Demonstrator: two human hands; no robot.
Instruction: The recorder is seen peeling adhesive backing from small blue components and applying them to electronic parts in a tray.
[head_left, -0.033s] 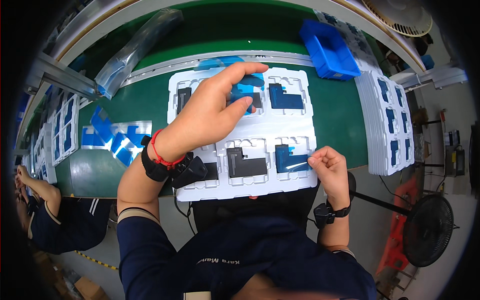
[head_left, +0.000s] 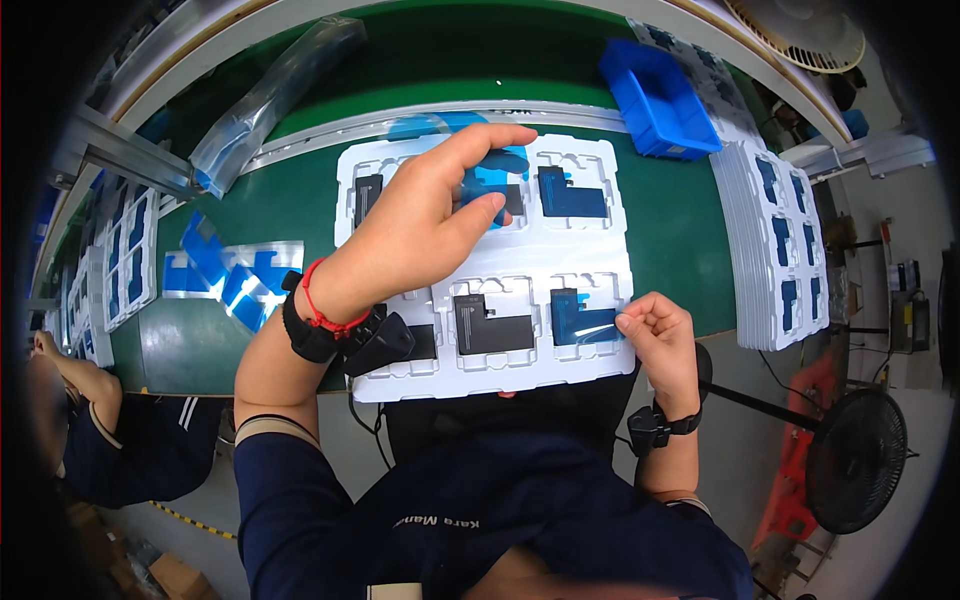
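Observation:
In front of me lies a white moulded tray (head_left: 540,252) with L-shaped flat battery packs in its pockets. My left hand (head_left: 420,225) hangs over the tray's upper left, fingers curled around thin blue film (head_left: 487,182); part of it pokes out past the fingers. My right hand (head_left: 660,338) pinches the edge of a clear blue film (head_left: 600,332) on the lower right battery (head_left: 568,318). Beside that one, the lower middle battery (head_left: 505,335) shows bare black. The upper right battery (head_left: 572,198) looks blue-covered. My left hand and wrist hide some pockets.
Used blue film sheets (head_left: 235,275) lie on the green table at left. A clear plastic bag (head_left: 270,105) and a blue bin (head_left: 660,100) stand farther back. Stacked trays (head_left: 775,245) rise at right, above a black fan (head_left: 858,460). A co-worker's arm (head_left: 90,380) shows at far left.
Both my hands keep their places. The blue film beyond my left hand has shifted slightly left, and the co-worker's arm at far left has moved a little.

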